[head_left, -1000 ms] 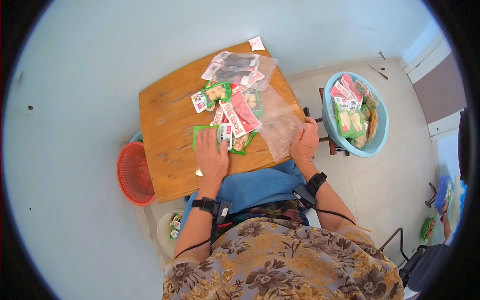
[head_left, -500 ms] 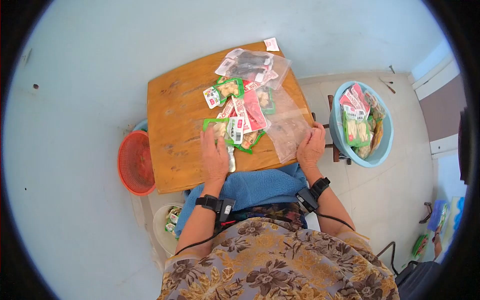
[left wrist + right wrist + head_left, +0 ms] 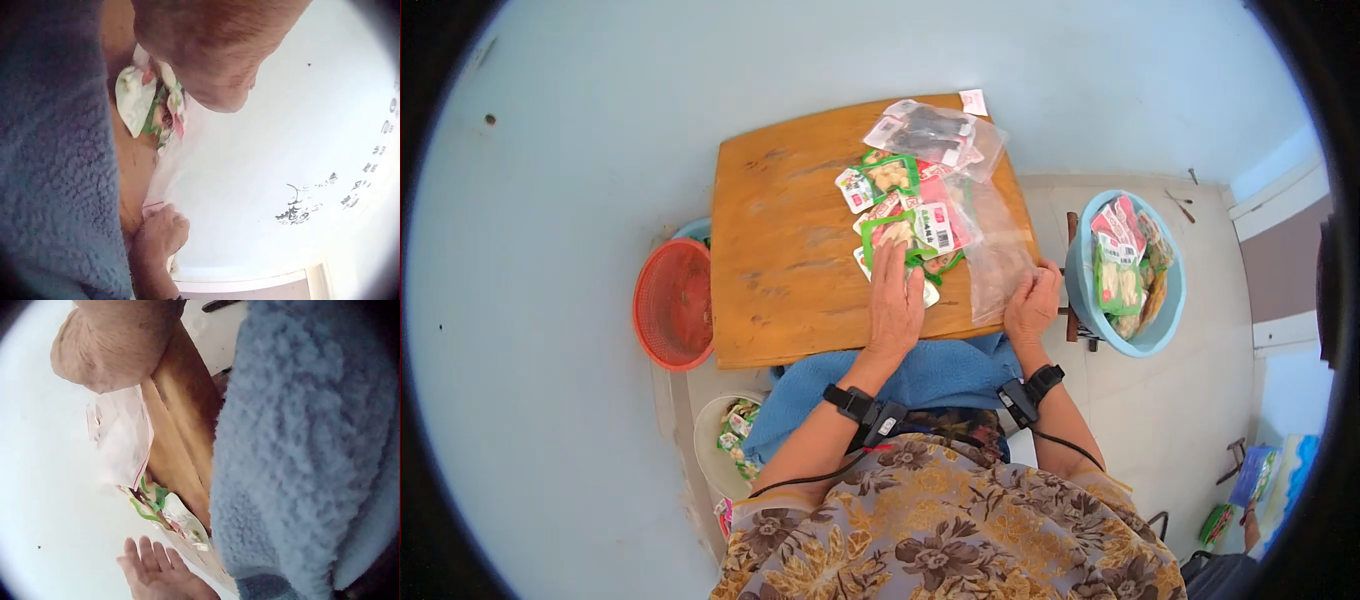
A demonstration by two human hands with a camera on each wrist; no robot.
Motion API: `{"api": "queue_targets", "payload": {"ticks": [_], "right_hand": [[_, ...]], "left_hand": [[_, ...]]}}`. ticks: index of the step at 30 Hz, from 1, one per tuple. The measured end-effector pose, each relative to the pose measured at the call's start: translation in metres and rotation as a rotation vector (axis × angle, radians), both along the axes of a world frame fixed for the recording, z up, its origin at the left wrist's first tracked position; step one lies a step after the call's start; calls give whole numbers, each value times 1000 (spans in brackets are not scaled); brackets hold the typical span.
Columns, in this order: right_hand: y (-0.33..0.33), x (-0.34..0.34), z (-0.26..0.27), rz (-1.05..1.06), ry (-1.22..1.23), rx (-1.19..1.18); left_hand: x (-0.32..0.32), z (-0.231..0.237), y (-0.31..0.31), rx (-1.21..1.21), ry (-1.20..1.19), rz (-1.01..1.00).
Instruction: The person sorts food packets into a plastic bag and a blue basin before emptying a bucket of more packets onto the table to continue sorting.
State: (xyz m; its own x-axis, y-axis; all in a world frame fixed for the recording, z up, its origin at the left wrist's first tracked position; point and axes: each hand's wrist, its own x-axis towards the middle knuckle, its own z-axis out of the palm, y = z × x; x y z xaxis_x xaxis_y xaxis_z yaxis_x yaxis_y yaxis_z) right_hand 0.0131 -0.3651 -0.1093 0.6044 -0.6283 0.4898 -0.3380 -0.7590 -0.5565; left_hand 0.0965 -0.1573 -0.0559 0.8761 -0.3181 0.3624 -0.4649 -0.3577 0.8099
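Note:
My left hand [image 3: 895, 310] lies palm down with straight fingers at the near edge of a green-edged food packet [image 3: 878, 236]. That packet rests on top of a pile of green and red packets on the wooden table [image 3: 785, 265]. A silvery-white packet [image 3: 930, 294] pokes out beside the fingers. At the table's right edge my right hand [image 3: 1033, 303], fingers curled, holds the near corner of a clear plastic bag [image 3: 997, 235]. The bag is flat and reaches up beside the pile. In the right wrist view my left hand [image 3: 159, 572] shows its fingers extended.
A clear bag with dark contents [image 3: 925, 132] lies at the far side, near a small white packet [image 3: 973, 102]. To the right stands a light blue basin [image 3: 1079, 285] of packets. An orange-red basket [image 3: 670, 305] and a white bucket [image 3: 708, 450] are on the left. A blue cloth [image 3: 950, 365] covers my lap.
My left hand has moved right, and the green-edged packet has shifted right and farther onto the pile. My right hand stays at the bag's corner. The head view has turned slightly.

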Motion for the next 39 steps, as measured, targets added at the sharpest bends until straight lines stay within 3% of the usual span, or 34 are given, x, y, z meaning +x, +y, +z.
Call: {"api": "queue_targets", "payload": {"ticks": [2,6,10,12,15,19,23,25,29,31,32,34,36,39], "right_hand": [[-2,0,-3,9,-7,20],[-4,1,-5,45,-46,-18],[2,-2,1,-22,35,-11],[-7,-5,-10,43,5,2],[-19,-5,-23,146,-9,-86],[-29,-11,-19,212,-82,133],[-32,-10,-11,169,-103,344],[-33,-8,-7,174,-106,388],[-35,-9,10,134,-92,386],[-35,-4,22,122,-130,303],[-35,-1,30,128,-129,296],[-14,11,59,224,-177,134],[19,26,86,246,-225,163],[84,52,114,522,-239,230]], "left_hand": [[-1,10,22,-37,-12,22],[-3,34,105,153,-130,150],[-21,34,220,364,-213,418],[-40,14,280,447,-186,544],[-88,-50,370,503,103,855],[-180,-129,462,575,381,1187],[-256,-174,497,614,457,1357],[-271,-184,502,265,798,1333],[-296,-205,502,194,772,1320],[-292,-180,492,-252,915,1336],[-296,-185,492,-261,920,1338],[-306,-202,496,-667,1189,1272],[-317,-227,496,-700,1210,1299],[-323,-227,490,-728,1171,1329]]}}
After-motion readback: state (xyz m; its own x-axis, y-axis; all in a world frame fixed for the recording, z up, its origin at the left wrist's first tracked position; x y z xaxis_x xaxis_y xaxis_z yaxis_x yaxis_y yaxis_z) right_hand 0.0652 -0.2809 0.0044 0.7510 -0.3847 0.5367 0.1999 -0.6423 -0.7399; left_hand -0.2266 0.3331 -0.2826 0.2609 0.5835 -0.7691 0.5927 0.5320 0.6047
